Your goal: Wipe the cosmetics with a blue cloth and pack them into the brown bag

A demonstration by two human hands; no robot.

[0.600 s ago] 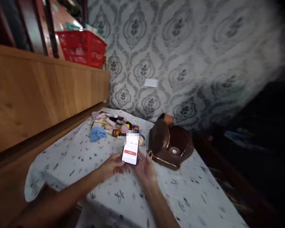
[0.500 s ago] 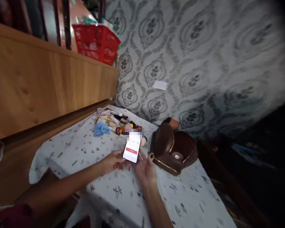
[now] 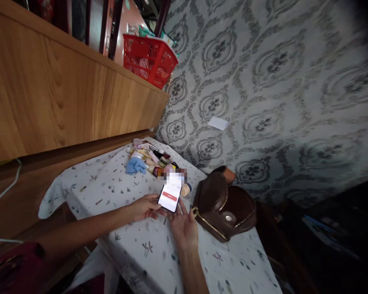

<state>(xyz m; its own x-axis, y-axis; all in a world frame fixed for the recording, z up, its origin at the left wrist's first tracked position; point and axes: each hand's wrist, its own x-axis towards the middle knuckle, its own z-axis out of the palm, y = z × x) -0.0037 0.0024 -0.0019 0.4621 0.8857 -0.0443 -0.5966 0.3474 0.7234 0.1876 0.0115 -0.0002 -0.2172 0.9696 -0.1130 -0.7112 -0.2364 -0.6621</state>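
Note:
A lit smartphone [image 3: 170, 196] is held upright above the table, its screen facing me with a red button on it; the top of the screen is blurred out. My left hand [image 3: 145, 207] grips the phone's lower left edge between thumb and fingers. Palm up, my right hand [image 3: 184, 226] lies just below and right of the phone with its fingers apart, the fingertips close to the lower right edge. Right of that hand stands a brown leather bag [image 3: 214, 204] with its flap raised. Behind the phone lie several small cosmetics [image 3: 155, 155] and a blue cloth [image 3: 135, 165].
A white patterned tablecloth [image 3: 95, 192] covers the table. To the left runs a wooden panel [image 3: 64, 94], with a red basket [image 3: 150, 57] on its top. Patterned wallpaper [image 3: 263, 81] with a white card [image 3: 218, 123] rises behind. A pale cable [image 3: 10, 188] hangs at the far left.
The camera view has tilted and shifted, so the basket and wall card appear farther right and lower. My right hand has moved slightly left and down; the left still holds the phone.

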